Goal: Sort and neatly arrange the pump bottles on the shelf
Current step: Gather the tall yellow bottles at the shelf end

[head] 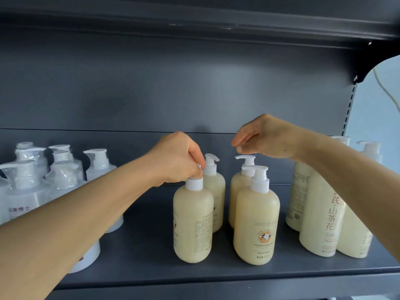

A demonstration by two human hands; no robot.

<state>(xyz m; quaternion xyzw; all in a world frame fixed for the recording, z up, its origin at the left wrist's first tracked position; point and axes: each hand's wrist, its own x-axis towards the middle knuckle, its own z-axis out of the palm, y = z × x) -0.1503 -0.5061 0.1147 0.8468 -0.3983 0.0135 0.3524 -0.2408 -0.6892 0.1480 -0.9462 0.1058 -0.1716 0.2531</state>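
Two bare hands straighten cream pump bottles at the centre of a dark shelf [134, 252].

The left hand [177, 161] pinches the pump head of the front-left bottle [193, 221], label turned aside; turning it forward seems next. The right hand [266, 137] hovers above, loosely curled, holding nothing.

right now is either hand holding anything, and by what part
The left hand grips the front-left bottle by its pump head. The right hand holds nothing, hovering above the bottles.

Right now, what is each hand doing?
Left hand: grips the pump top of the front-left cream bottle.
Right hand: holds nothing, fingers loosely curled.
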